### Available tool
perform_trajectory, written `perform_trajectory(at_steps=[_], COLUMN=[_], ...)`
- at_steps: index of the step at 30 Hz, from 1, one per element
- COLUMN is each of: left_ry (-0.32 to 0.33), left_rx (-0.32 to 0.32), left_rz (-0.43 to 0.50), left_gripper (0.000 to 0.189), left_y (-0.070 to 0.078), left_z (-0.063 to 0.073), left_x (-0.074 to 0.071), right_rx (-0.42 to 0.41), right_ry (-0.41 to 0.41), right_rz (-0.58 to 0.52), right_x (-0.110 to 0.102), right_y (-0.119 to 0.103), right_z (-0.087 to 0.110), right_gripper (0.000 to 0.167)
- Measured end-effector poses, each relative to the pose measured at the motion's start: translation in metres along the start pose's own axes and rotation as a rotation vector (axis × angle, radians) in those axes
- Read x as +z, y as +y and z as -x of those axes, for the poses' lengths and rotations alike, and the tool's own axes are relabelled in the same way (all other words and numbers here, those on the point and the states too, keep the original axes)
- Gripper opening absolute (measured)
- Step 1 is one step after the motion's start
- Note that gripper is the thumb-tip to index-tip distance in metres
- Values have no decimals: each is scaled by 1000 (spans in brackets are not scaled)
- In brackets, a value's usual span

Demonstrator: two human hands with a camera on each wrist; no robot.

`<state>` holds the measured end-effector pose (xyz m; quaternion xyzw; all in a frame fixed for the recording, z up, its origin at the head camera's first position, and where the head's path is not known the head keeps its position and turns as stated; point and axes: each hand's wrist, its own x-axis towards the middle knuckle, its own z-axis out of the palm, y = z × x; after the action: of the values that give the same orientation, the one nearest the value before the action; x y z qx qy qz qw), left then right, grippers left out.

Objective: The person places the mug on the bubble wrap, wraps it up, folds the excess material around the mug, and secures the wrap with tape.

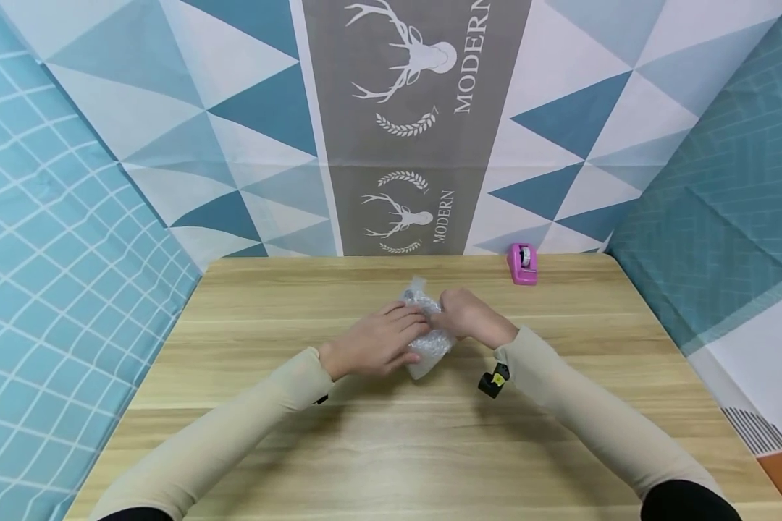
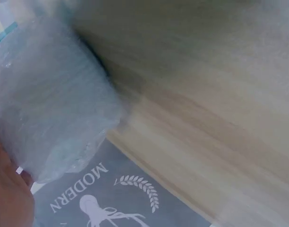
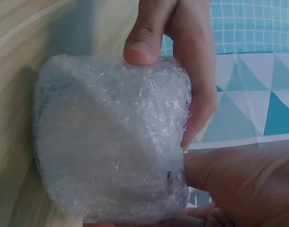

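Between the two hands is a bundle wrapped in clear bubble wrap [image 1: 432, 346], lying at an angle over the wooden table. What is inside cannot be made out; a pale rounded shape shows through the wrap [image 3: 97, 146] in the right wrist view. The left hand [image 1: 381, 340] grips the bundle from the left, its fingers over the upper face and its thumb on the near side. On the other side, the right hand [image 1: 472, 317] holds the edge of the wrap with curled fingers, some of them hidden under the bundle.
A pink tape dispenser [image 1: 523, 264] stands near the table's back right edge. The wooden table [image 1: 391, 449] reaches back to a hanging patterned cloth [image 1: 397, 130]. Blue gridded cloth [image 1: 59, 253] hangs on the left. A small black device [image 1: 493, 380] is strapped at the right wrist.
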<state>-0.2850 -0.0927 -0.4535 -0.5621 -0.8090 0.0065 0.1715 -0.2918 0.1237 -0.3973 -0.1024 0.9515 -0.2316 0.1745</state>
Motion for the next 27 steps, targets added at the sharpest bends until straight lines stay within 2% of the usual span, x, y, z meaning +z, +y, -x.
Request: perform_trajectory(at_steps=[4, 7, 9, 12, 16, 22, 27], left_ry=[-60, -61, -52, -47, -70, -28, 26], left_rx=[-18, -10, -4, -6, -13, -33, -20], left_rz=[4, 3, 22, 73, 118, 221, 213], left_gripper=[53, 52, 50, 48, 47, 47, 43], left_y=[-2, -1, -1, 0, -3, -8, -10], left_z=[-2, -5, -7, -8, -8, -2, -1], left_x=[-4, -5, -4, -6, -8, -5, -2], right_rx=[-80, -161, -198, -221, -205, -190, -165], right_ry=[2, 3, -7, -56, -98, -69, -75], right_rz=[-30, -34, -70, -220, -412, -472, -514], right_x=[-2, -5, -6, -5, 1, 7, 11], right_y=[10, 23, 33, 45, 51, 49, 48], right_z=[3, 7, 11, 15, 17, 14, 16], right_gripper=[38, 47, 45, 38, 37, 29, 29])
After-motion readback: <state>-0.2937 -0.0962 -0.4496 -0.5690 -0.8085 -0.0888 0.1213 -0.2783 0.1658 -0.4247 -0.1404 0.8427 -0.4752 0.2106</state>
